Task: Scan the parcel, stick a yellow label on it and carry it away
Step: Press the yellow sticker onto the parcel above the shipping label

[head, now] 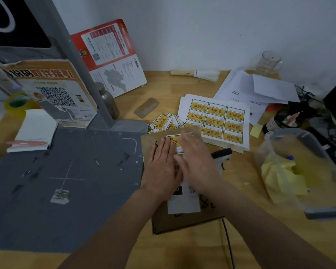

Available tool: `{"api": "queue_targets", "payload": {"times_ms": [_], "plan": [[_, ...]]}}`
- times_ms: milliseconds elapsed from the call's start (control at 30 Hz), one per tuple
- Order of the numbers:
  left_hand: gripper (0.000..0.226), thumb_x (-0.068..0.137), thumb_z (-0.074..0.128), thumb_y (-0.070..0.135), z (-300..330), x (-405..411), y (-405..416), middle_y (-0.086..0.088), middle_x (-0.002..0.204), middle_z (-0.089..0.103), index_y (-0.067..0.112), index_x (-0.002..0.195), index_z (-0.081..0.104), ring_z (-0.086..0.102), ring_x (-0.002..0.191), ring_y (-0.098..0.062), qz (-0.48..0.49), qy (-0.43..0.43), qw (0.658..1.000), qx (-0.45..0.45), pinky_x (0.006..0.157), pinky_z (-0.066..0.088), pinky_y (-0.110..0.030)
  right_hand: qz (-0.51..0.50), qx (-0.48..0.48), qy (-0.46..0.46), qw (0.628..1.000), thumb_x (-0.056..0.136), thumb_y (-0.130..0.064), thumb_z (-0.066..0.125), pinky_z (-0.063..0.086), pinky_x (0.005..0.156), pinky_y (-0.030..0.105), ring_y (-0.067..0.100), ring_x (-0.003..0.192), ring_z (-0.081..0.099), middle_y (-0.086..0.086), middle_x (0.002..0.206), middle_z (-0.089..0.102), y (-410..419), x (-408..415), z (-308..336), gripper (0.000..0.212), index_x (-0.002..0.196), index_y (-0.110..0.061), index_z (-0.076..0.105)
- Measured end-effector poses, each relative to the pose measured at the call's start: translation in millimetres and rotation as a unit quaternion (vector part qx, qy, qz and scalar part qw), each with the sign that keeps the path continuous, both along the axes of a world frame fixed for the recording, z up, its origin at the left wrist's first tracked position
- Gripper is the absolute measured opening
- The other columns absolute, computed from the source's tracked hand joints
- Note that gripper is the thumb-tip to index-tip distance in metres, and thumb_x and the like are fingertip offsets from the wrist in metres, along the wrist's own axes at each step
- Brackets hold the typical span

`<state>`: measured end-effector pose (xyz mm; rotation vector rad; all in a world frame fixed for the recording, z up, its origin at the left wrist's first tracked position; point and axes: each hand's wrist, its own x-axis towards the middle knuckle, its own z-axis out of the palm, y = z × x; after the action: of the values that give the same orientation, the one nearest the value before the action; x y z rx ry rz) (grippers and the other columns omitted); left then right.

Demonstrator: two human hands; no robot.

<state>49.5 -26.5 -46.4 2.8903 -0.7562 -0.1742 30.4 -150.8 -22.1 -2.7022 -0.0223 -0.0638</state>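
A flat brown cardboard parcel (184,220) lies on the wooden desk, just right of the grey scanning mat. A yellow label (175,141) sits on its far end, above a white shipping label (183,205). My left hand (162,167) lies flat on the parcel, fingers together, beside the yellow label. My right hand (197,160), blurred, lies flat across the label's right part and the parcel. Neither hand grips anything. The handheld scanner (221,156) lies on the desk right of the parcel, partly hidden by my right hand.
A sheet of yellow labels (219,121) and loose cut labels (166,122) lie behind the parcel. The grey mat (66,181) and its post (80,61) fill the left. A clear plastic tub (299,171) with yellow papers stands right. Papers, a glass and cables crowd the back right.
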Motion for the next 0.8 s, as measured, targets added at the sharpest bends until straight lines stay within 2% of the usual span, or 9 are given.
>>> {"api": "queue_targets", "payload": {"times_ms": [67,100,200,267,333,467,600,667,800], "plan": [[0.080,0.082,-0.005,0.050,1,0,0,-0.011,0.161,-0.007,0.007,0.149,-0.005,-0.011,0.148,-0.022,-0.006,0.003,1.000,0.013,0.120,-0.008,-0.039,0.031,-0.024,0.059,0.997,0.088,-0.060,0.005,-0.006,0.113,0.024,0.015,0.149,0.010,0.004,0.161,0.018,4,-10,-9,0.079,0.151,-0.015,0.020],[0.081,0.080,-0.008,0.049,2,0,-1,-0.011,0.161,-0.008,0.007,0.149,-0.005,-0.011,0.148,-0.022,-0.006,0.004,1.000,0.019,0.120,-0.008,-0.039,0.031,-0.042,0.073,0.996,0.083,-0.062,-0.005,-0.008,0.113,0.024,0.014,0.149,0.007,0.005,0.162,0.014,1,-13,-12,0.087,0.152,-0.014,0.016],[0.085,0.078,-0.011,0.052,3,1,-3,-0.013,0.161,-0.005,0.006,0.150,-0.003,-0.007,0.149,-0.023,-0.002,0.003,1.000,0.025,0.121,-0.004,-0.041,0.037,-0.111,0.087,0.989,0.080,-0.060,-0.017,-0.003,0.116,0.030,0.019,0.149,0.013,0.010,0.160,0.019,-15,-18,-14,0.095,0.151,-0.009,0.020],[0.088,0.079,-0.010,0.058,1,2,-5,-0.012,0.161,-0.004,0.006,0.150,-0.002,-0.007,0.149,-0.023,0.003,0.001,1.000,0.028,0.121,-0.004,-0.040,0.034,-0.166,0.080,0.982,0.088,-0.057,-0.015,0.011,0.116,0.039,0.025,0.143,0.031,0.014,0.152,0.037,-21,-21,-10,0.093,0.144,-0.005,0.037],[0.092,0.080,-0.009,0.065,0,2,-6,-0.011,0.161,-0.004,0.006,0.150,-0.001,-0.007,0.149,-0.021,0.007,0.004,1.000,0.022,0.120,-0.007,-0.038,0.024,-0.221,0.080,0.972,0.091,-0.054,-0.012,0.016,0.117,0.042,0.026,0.143,0.032,0.014,0.151,0.040,-22,-21,-2,0.089,0.142,-0.005,0.041],[0.092,0.078,-0.016,0.063,0,0,-1,-0.009,0.162,-0.004,0.010,0.151,0.000,-0.009,0.148,-0.020,0.009,0.010,1.000,-0.009,0.120,-0.008,-0.037,0.029,-0.206,0.093,0.974,0.084,-0.057,-0.016,0.002,0.121,0.040,0.023,0.150,0.009,0.010,0.160,0.022,-15,-12,17,0.093,0.147,-0.009,0.032],[0.073,0.088,-0.002,0.056,-4,-1,3,-0.003,0.162,-0.001,0.020,0.151,0.002,-0.013,0.147,-0.024,-0.011,0.001,1.000,-0.012,0.120,-0.007,-0.041,0.094,-0.118,0.128,0.980,0.073,-0.061,-0.020,-0.011,0.115,0.030,0.014,0.149,-0.006,0.003,0.163,0.000,-12,-6,-1,0.094,0.153,-0.017,0.003],[0.072,0.088,-0.005,0.060,-5,0,2,-0.001,0.162,-0.001,0.026,0.151,0.001,-0.012,0.148,-0.024,-0.008,0.009,1.000,-0.012,0.120,-0.006,-0.042,0.083,-0.122,0.131,0.980,0.076,-0.062,-0.016,-0.012,0.115,0.029,0.014,0.149,-0.008,0.003,0.163,-0.003,-18,2,-5,0.091,0.153,-0.016,0.001],[0.064,0.091,0.003,0.058,-3,-1,-1,-0.010,0.162,-0.002,0.035,0.150,0.003,-0.010,0.148,-0.026,-0.003,0.009,1.000,-0.004,0.120,-0.006,-0.042,0.065,-0.142,0.134,0.979,0.096,-0.054,0.008,-0.015,0.110,0.027,0.016,0.148,-0.012,0.004,0.162,-0.008,-25,17,-6,0.070,0.153,-0.013,-0.001]]}}
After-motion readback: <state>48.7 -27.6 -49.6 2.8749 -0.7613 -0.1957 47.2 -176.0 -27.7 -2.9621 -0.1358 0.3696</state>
